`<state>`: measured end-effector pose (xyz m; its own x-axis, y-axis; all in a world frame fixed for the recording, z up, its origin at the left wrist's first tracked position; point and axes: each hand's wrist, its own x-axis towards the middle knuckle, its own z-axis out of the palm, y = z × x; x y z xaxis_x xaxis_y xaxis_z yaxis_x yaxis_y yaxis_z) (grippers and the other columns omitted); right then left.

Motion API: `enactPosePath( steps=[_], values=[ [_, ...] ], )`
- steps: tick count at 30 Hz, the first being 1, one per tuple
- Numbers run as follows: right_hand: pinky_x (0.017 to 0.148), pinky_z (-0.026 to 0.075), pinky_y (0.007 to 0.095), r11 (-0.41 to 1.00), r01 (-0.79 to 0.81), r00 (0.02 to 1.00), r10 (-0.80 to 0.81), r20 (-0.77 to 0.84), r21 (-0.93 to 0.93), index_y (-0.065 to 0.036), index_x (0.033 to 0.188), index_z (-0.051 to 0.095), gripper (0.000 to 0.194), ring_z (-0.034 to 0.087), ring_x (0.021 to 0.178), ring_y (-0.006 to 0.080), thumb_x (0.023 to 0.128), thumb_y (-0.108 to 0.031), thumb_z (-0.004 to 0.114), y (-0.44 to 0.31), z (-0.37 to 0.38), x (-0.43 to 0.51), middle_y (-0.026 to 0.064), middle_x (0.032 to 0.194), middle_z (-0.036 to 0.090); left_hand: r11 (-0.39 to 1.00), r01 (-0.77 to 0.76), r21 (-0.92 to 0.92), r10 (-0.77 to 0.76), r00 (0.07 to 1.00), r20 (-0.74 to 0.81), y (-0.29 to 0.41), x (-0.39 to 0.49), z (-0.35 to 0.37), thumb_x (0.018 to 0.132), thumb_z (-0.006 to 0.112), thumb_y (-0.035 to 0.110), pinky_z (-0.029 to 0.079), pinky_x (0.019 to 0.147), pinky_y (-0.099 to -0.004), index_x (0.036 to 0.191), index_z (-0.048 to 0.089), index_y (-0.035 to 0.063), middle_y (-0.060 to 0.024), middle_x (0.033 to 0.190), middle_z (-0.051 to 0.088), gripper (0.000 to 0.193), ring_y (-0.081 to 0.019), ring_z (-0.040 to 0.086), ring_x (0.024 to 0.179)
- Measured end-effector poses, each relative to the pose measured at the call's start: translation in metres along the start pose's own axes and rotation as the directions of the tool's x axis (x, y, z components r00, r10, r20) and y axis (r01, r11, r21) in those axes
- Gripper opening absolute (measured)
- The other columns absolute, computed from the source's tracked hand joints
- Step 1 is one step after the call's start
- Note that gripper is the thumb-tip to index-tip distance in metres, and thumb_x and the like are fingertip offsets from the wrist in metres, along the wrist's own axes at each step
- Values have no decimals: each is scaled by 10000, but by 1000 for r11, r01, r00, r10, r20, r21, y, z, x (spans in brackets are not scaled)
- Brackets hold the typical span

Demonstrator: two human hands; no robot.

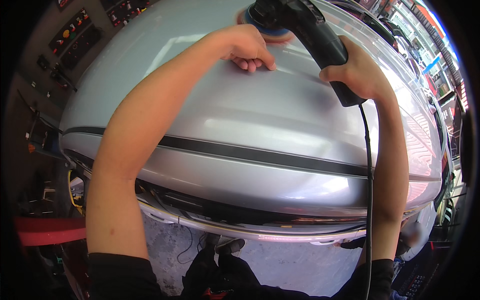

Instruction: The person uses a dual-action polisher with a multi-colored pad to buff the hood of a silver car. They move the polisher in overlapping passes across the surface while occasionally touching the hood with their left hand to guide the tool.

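My right hand [354, 71] is wrapped around the black handle of a corded power polisher [322, 41]. The polisher's round pad [272, 35], blue with a blurred reddish rim, lies against the silver car roof [240, 108] near the top of the view. Just below the pad is my left hand [249, 48], its fingers curled and the index finger pointing down to the roof; whether the fingertip touches the paint I cannot tell. No object shows in the left hand. From the handle's end a black power cord [368, 150] hangs down along my right forearm.
A black trim strip [240, 153] crosses the roof, with the car's side windows [210, 204] below it. Another person [408, 234] is low at the right beside the car. Tools hang on a dark wall [73, 32] at the upper left. A cable [189, 243] lies on the floor near my shoes.
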<state>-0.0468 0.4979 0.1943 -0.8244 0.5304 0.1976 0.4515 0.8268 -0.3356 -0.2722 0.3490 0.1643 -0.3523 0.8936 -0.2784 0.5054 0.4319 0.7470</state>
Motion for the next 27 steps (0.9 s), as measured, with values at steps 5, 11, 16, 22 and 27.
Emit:
enactPosePath(
  steps=[5, 11, 16, 22, 27],
  values=[
    [765, 557, 386, 1000, 11, 1000, -10, -21, 8, 18, 1175, 651, 685, 702, 798, 288, 632, -364, 821, 0, 1, 0, 177, 934, 703, 1000, 7, 3, -7, 1000, -6, -2, -1, -2, 768, 901, 246, 462, 517, -244, 768, 688, 53, -20, 686, 624, 287, -118, 633, 584],
    [760, 560, 382, 1000, 0, 1000, 0, -20, -4, 19, 1177, 650, 685, 704, 796, 285, 636, -366, 820, 3, 2, 2, 178, 935, 703, 999, -4, 36, 4, 1000, -17, 1, 0, 3, 757, 909, 262, 482, 526, -246, 771, 682, 51, -27, 701, 630, 310, -125, 646, 594],
    [757, 559, 382, 1000, 1, 1000, 0, -5, 27, 18, 1177, 649, 683, 703, 795, 286, 637, -365, 819, -4, 2, 1, 177, 938, 702, 1000, -5, 11, 5, 1000, -13, 2, -4, 3, 754, 909, 267, 498, 538, -246, 774, 679, 46, -35, 714, 636, 319, -130, 661, 609],
    [772, 579, 392, 1000, 2, 999, -2, -34, 20, 10, 1208, 671, 761, 733, 808, 320, 598, -421, 816, 0, 3, 5, 209, 956, 735, 1000, -15, 11, 16, 1000, -21, 2, -4, 4, 758, 907, 255, 505, 549, -247, 787, 693, 39, -36, 711, 642, 305, -132, 665, 615],
    [760, 576, 381, 999, -25, 999, 26, -24, 31, 4, 1203, 675, 756, 725, 790, 300, 591, -417, 814, 9, -1, 7, 197, 945, 731, 1000, -19, 13, 20, 1000, -19, 2, -2, 5, 759, 910, 256, 510, 550, -252, 792, 695, 37, -38, 702, 641, 309, -134, 665, 614]
  ],
)
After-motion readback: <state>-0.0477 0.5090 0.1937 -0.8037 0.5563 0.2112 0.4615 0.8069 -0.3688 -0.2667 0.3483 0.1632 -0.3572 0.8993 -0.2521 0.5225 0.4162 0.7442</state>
